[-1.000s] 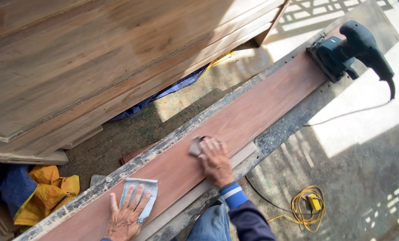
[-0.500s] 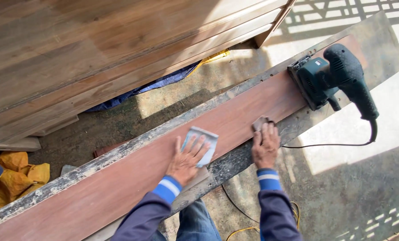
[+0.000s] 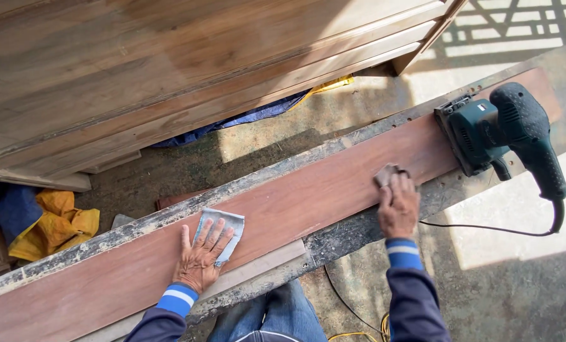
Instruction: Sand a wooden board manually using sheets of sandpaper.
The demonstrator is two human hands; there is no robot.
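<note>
While the long reddish-brown board (image 3: 308, 193) runs smooth and matte from seven o'clock up to two o'clock on a grimy, paint-crusted bench (image 3: 353, 231), the left hand (image 3: 200, 259) lies flat with fingers spread, pinning a pale blue-grey cloth (image 3: 223, 228) to it. The right hand (image 3: 398, 206) curls over a small brown sanding pad (image 3: 387, 172), pressing it onto the board at three o'clock, just beside a green power sander (image 3: 486, 130).
</note>
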